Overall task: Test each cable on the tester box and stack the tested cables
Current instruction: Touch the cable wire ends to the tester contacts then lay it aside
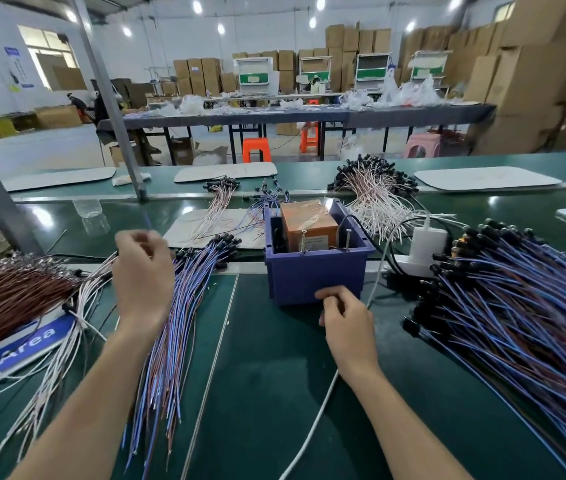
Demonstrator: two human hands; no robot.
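Observation:
The tester box (309,226), orange and taped, sits inside a blue plastic bin (316,277) at the middle of the green bench. My left hand (143,271) hovers over a stack of blue and brown cables (177,327) left of the bin, fingers pinched on a thin blurred blue cable (147,220) that rises above it. My right hand (343,317) rests against the bin's front wall with fingers curled; whether it holds anything is not visible. A big heap of blue cables with black ends (517,313) lies at the right.
Brown cables (7,292) and white cables (66,327) lie at the left beside a blue sign (14,351). A white power strip with plug (423,251) stands right of the bin, its white cord (312,424) trailing toward me. More white cables (378,199) lie behind.

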